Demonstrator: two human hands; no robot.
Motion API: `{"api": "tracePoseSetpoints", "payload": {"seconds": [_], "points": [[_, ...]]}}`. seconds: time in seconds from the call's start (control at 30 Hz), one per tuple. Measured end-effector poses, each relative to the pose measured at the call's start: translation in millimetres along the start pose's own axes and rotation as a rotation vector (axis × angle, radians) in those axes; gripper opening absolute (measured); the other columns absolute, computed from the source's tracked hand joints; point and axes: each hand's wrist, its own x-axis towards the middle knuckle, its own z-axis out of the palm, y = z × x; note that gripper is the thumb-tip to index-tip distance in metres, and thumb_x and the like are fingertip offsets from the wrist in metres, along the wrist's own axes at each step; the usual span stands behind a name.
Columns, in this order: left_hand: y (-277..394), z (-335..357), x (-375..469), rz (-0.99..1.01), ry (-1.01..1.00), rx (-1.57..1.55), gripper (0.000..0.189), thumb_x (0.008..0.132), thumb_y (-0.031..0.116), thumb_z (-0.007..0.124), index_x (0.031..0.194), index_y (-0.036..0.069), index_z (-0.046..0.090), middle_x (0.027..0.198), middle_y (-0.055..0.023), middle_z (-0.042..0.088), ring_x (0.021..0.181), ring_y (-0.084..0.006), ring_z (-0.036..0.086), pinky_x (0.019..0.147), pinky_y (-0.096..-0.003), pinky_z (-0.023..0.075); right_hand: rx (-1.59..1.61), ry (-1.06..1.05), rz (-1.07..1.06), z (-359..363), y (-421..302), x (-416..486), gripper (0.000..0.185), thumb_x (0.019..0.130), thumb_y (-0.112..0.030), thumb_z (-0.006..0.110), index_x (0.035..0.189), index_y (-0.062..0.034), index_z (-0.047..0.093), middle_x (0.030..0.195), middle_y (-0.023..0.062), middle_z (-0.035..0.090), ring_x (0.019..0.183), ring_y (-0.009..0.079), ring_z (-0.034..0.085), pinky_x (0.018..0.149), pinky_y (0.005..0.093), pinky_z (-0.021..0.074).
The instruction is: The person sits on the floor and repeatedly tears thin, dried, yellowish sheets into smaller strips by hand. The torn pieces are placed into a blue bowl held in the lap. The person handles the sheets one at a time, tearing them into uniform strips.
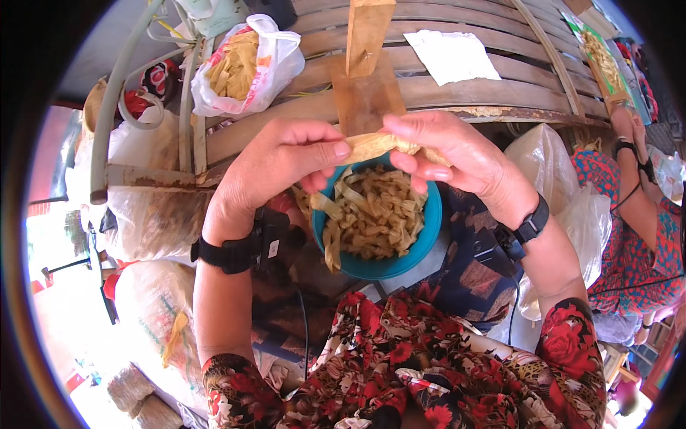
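Note:
Between both hands stretches a pale yellow strip, perhaps corn husk (370, 148), held above a basin. My left hand (292, 153) pinches its left end between thumb and fingers. Around its bunched, knot-like right part, my right hand (439, 150) has thumb and fingers closed. Below sits a round teal plastic basin (435, 214) filled with many short knotted or folded pieces of the same material (380, 214). A few longer strips (331, 236) hang over the basin's left rim.
A slatted wooden bench (455, 96) with an upright wooden post (370, 37) stands ahead. On it are a plastic bag of yellow strips (236, 64) and a white paper (453, 56). Metal railing (102, 123) rises at left. Another person (627, 225) sits at right beside plastic bags (584, 230).

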Motion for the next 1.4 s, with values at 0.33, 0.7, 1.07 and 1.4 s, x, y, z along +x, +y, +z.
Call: {"api": "tracePoseSetpoints", "payload": {"seconds": [0.33,0.7,1.07,1.4], "points": [[-36.4,8.7,42.7,0.246,0.397,0.108,0.021,0.082,0.022,0.064,0.075,0.002,0.063,0.06,0.0057,0.047,0.054,-0.003,0.039,0.048,-0.0192,0.0308,-0.896,0.583,-0.334,-9.5,27.6,26.0,0.029,0.086,-0.03,0.053,0.091,-0.0017,0.057,0.074,0.0156,0.061,0.068,0.0267,0.061,0.059,0.0373,0.0455],[-50.8,2.8,94.9,0.246,0.611,0.128,0.021,0.081,0.02,0.065,0.079,-0.001,0.063,0.063,0.0049,0.05,0.059,-0.0042,0.04,0.053,-0.0206,0.0345,-1.019,0.732,-0.498,-29.2,33.4,67.8,0.026,0.086,-0.028,0.052,0.085,-0.0024,0.054,0.077,0.0168,0.061,0.072,0.0351,0.059,0.061,0.0407,0.0461],[-59.4,-4.2,99.9,0.216,0.644,0.217,0.028,0.08,0.026,0.065,0.075,-0.001,0.063,0.058,0.0022,0.049,0.057,-0.0057,0.04,0.051,-0.0228,0.0343,-1.104,0.82,-0.39,-39.1,39.8,74.3,0.03,0.085,-0.031,0.051,0.081,-0.0017,0.056,0.073,0.018,0.06,0.07,0.035,0.058,0.062,0.0399,0.0456],[-16.7,-33.4,-13.0,0.258,0.35,-0.469,0.034,0.084,0.005,0.05,0.117,-0.002,0.051,0.091,-0.0085,0.062,0.073,-0.0143,0.059,0.058,-0.022,0.041,-0.855,0.465,-0.194,-7.4,35.5,-1.1,0.036,0.088,-0.034,0.051,0.074,-0.0006,0.053,0.059,0.0149,0.05,0.053,0.021,0.052,0.052,0.0313,0.0414]]}}
